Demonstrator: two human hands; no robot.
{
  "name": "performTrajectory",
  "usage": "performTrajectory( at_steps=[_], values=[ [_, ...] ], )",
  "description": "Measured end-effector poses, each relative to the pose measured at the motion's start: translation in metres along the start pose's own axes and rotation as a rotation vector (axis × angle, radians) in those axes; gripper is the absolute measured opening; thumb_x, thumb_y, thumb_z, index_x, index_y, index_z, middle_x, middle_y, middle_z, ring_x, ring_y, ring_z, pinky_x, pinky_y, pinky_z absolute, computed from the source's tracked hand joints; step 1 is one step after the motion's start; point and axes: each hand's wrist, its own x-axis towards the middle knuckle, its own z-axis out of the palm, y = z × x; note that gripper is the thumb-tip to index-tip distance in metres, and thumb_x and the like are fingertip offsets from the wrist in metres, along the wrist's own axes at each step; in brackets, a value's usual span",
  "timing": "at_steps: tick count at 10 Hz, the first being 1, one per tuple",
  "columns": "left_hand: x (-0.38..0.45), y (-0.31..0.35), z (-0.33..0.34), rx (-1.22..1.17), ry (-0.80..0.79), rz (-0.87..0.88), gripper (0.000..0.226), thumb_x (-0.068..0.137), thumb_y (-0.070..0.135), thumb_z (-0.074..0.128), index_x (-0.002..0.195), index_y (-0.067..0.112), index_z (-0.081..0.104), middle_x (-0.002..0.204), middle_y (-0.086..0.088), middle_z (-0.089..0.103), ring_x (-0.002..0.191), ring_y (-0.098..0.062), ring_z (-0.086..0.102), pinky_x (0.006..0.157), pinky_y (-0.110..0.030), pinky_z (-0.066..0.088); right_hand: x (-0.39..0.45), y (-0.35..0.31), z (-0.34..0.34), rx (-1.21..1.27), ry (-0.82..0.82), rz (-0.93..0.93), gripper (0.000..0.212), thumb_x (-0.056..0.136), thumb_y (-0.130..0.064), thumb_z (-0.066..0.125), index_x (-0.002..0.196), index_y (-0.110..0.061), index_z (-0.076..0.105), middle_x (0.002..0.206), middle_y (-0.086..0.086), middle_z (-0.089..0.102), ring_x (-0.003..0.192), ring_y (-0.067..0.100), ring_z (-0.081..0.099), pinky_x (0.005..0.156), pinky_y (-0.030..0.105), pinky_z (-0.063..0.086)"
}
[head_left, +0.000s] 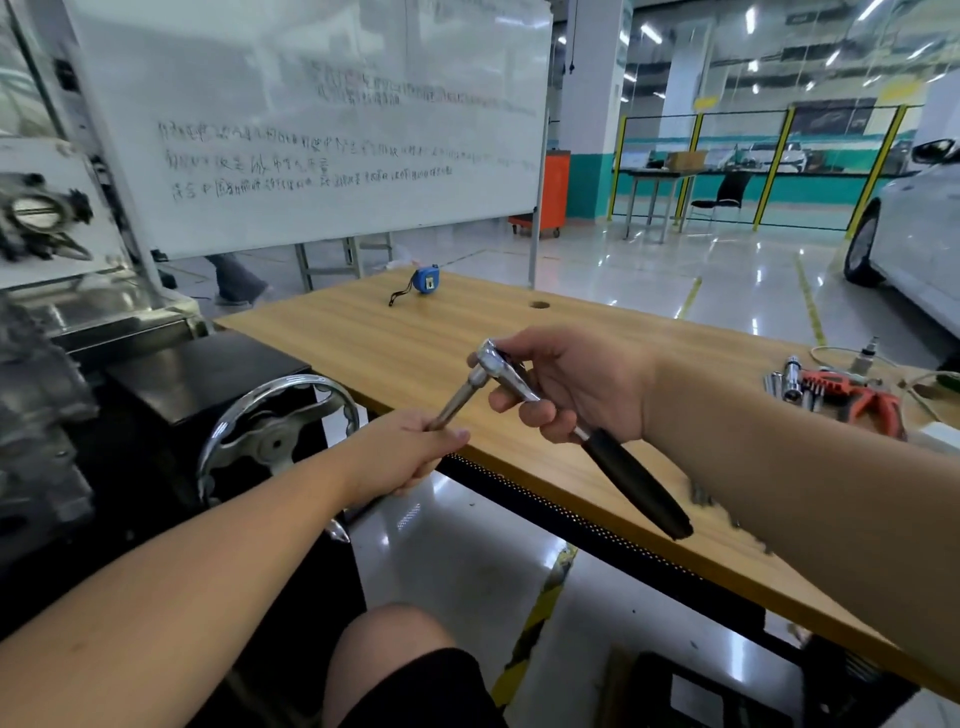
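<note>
1. A wooden table (415, 343) has a round hole (540, 304) near its far edge.
2. A blue tape measure (426, 280) lies near its far corner.
3. Sockets (792, 382), red-handled pliers (878, 408) and a white cable (826, 353) lie together at the right.

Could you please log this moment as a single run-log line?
left hand: grips extension bar | right hand: holds ratchet near head | joint: extension bar meets ratchet head | tape measure: on table

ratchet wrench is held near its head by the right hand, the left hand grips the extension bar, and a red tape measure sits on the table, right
Not quite: the head view shows the tape measure is blue, not red. The rest stands: right hand on the ratchet wrench near its head, left hand gripping the extension bar, tape measure on the table.
</note>
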Motion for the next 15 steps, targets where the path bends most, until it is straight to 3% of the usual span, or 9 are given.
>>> performTrajectory(
  at_steps=[1,4,7,8,9,10,11,13,15],
  values=[
    [0.002,-0.002,-0.001,-0.004,-0.005,-0.002,0.046,0.105,0.035,0.058,0.064,0.023,0.04,0.052,0.003,0.034,0.042,-0.01,0.028,0.044,-0.022,0.028,0.001,0.004,-0.001,0.089,-0.028,-0.017,0.025,0.097,-0.027,0.045,0.118,-0.015,0.052,0.073,0.007,0.065,0.04,0.009,0.045,0.033,0.015,0.03],
    [0.008,0.002,0.001,0.047,-0.009,0.017,0.043,0.076,0.064,0.064,0.051,0.034,0.047,0.053,0.005,0.037,0.045,-0.012,0.031,0.046,-0.023,0.032,-0.007,0.008,-0.005,0.131,-0.003,-0.039,0.015,0.097,-0.025,0.044,0.093,-0.016,0.055,0.065,0.003,0.056,0.038,0.009,0.04,0.03,0.016,0.028],
    [0.026,0.0,0.007,0.13,-0.048,0.004,0.046,0.075,0.07,0.065,0.055,0.032,0.05,0.053,0.005,0.039,0.046,-0.013,0.033,0.046,-0.024,0.034,-0.051,-0.003,-0.032,0.276,-0.025,-0.172,0.021,0.084,-0.026,0.053,0.103,-0.018,0.055,0.065,0.003,0.056,0.037,0.006,0.039,0.03,0.014,0.028],
    [0.029,-0.007,0.019,0.055,-0.003,-0.034,0.042,0.086,0.059,0.066,0.058,0.031,0.051,0.054,0.005,0.038,0.045,-0.012,0.031,0.044,-0.025,0.032,-0.074,-0.016,-0.057,0.225,0.202,-0.228,0.012,0.092,-0.024,0.054,0.094,-0.013,0.059,0.069,0.005,0.062,0.04,0.007,0.045,0.032,0.016,0.035],
    [0.047,0.014,0.05,-0.14,0.077,-0.115,0.031,0.102,0.046,0.058,0.082,0.024,0.05,0.054,0.007,0.04,0.045,-0.01,0.032,0.044,-0.025,0.032,-0.08,-0.003,-0.078,0.189,0.57,-0.178,0.015,0.105,-0.018,0.051,0.095,-0.01,0.058,0.078,0.011,0.062,0.048,0.013,0.058,0.038,0.018,0.045],
    [0.064,0.049,0.089,-0.343,0.068,-0.2,0.03,0.105,0.047,0.049,0.089,0.023,0.046,0.053,0.008,0.036,0.042,-0.009,0.027,0.041,-0.022,0.029,-0.088,0.025,-0.105,0.075,0.815,-0.129,0.011,0.106,-0.012,0.051,0.098,-0.009,0.059,0.088,0.015,0.057,0.064,0.025,0.068,0.043,0.024,0.053],
    [0.075,0.07,0.122,-0.37,0.052,-0.242,0.026,0.108,0.038,0.042,0.092,0.019,0.05,0.055,0.005,0.04,0.039,-0.009,0.028,0.039,-0.019,0.026,-0.114,0.05,-0.137,-0.363,1.001,-0.01,0.009,0.102,-0.01,0.057,0.104,-0.002,0.058,0.088,0.018,0.066,0.062,0.028,0.072,0.047,0.03,0.057],
    [0.087,0.071,0.16,-0.32,0.09,-0.262,0.018,0.102,0.008,0.047,0.085,0.011,0.052,0.055,-0.002,0.048,0.036,-0.01,0.038,0.037,-0.018,0.032,-0.155,0.085,-0.166,-0.861,1.048,0.365,0.024,0.098,-0.011,0.058,0.074,-0.008,0.057,0.07,0.011,0.066,0.049,0.017,0.064,0.043,0.028,0.052],
    [0.088,0.06,0.158,0.042,0.136,-0.199,0.029,0.1,0.012,0.054,0.072,0.008,0.059,0.061,-0.003,0.059,0.054,-0.018,0.048,0.057,-0.028,0.034,-0.151,0.122,-0.211,-0.968,1.002,0.418,0.031,0.104,-0.026,0.047,0.104,-0.001,0.065,0.085,0.011,0.066,0.074,0.026,0.063,0.062,0.033,0.048]
  ],
)
